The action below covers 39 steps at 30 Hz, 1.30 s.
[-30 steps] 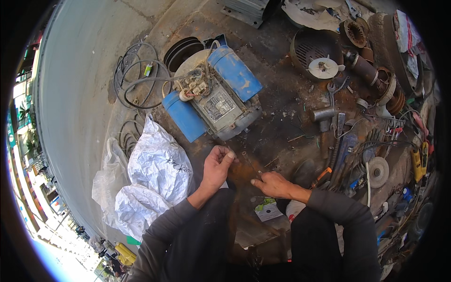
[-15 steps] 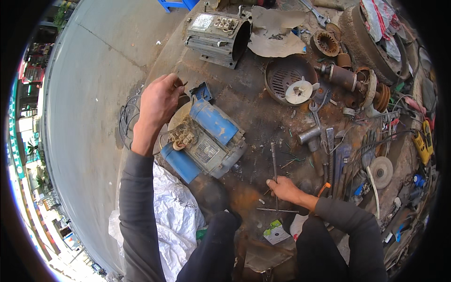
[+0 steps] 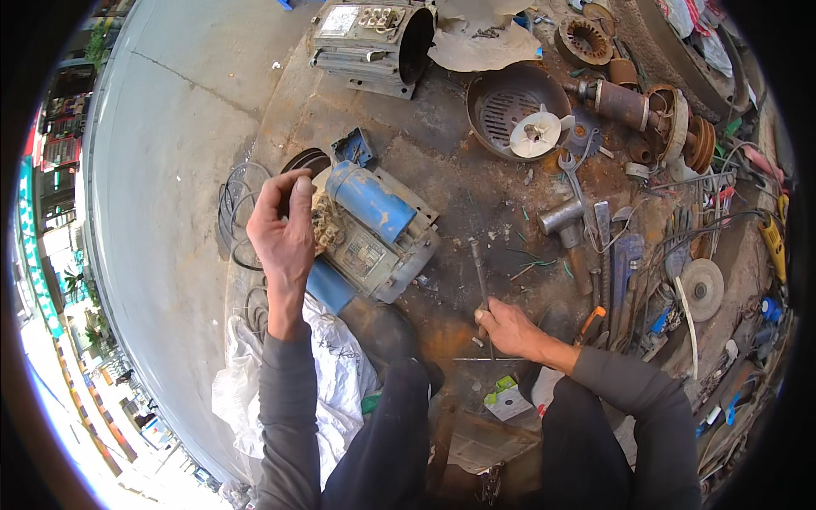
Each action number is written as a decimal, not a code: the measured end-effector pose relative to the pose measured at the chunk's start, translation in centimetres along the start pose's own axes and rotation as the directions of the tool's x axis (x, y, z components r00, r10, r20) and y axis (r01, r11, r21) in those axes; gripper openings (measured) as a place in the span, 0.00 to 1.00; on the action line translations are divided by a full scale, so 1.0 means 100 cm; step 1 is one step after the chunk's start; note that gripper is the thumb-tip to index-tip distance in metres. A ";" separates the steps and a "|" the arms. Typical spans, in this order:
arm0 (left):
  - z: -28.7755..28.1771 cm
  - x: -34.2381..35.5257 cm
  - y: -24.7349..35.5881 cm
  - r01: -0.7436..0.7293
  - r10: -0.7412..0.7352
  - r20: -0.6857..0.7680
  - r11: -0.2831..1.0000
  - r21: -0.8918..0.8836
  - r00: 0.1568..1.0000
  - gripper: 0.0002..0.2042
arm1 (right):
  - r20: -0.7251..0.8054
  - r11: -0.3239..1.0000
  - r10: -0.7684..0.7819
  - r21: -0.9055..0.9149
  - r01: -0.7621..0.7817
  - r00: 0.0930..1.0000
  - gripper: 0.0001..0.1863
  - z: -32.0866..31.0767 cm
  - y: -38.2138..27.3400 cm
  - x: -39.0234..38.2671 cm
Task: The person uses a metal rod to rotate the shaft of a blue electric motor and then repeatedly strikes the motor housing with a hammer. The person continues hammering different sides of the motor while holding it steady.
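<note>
Compared with half a second ago, the left hand (image 3: 283, 231) has come back toward the person: it then reached past the pulley end of the electric motor (image 3: 378, 244), and now hangs over the motor's near-left side, hiding part of the wiring and of the lower blue cylinder (image 3: 331, 287). The small dark piece that then showed at its fingertips is not visible now. The fingers are loosely curled, with the thumb raised close to the index fingertip; whether something small sits between them cannot be told. The left forearm runs almost straight up, crossing the white sack (image 3: 342, 374), the wrist nearly in line with it.

The right hand (image 3: 512, 330) stays low, in front of the right knee, its forearm slanting in from the lower right. Its thumb and fingers are closed around a slim metal rod (image 3: 478, 265), the far end pointing away from the person. The motor lies on the ground left of the rod, apart from it, with the hammer (image 3: 563, 218) to the rod's right.
</note>
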<state>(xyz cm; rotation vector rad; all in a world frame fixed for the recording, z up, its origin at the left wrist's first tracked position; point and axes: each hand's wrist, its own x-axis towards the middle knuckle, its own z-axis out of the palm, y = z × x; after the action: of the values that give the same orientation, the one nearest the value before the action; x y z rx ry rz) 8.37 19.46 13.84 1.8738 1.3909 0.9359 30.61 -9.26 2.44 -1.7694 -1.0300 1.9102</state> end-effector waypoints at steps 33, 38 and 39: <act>0.131 -0.171 0.011 0.914 -0.537 0.742 0.180 -0.364 0.401 0.14 | -0.075 0.579 -0.012 0.812 0.069 0.997 0.28 -0.057 0.064 -0.119; 0.134 -0.171 0.014 0.903 -0.581 0.695 0.219 -0.369 0.424 0.14 | -0.069 0.447 0.012 0.893 0.056 0.998 0.28 -0.049 0.074 -0.116; 0.135 -0.171 0.014 0.902 -0.593 0.683 0.222 -0.370 0.426 0.15 | -0.077 0.484 0.020 0.873 0.057 0.997 0.27 -0.048 0.073 -0.115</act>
<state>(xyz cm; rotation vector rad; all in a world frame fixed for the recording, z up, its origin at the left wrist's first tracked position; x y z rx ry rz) 16.88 1.71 4.38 0.4954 1.1896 0.3654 38.75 -20.71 5.68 -1.1480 0.0713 1.7952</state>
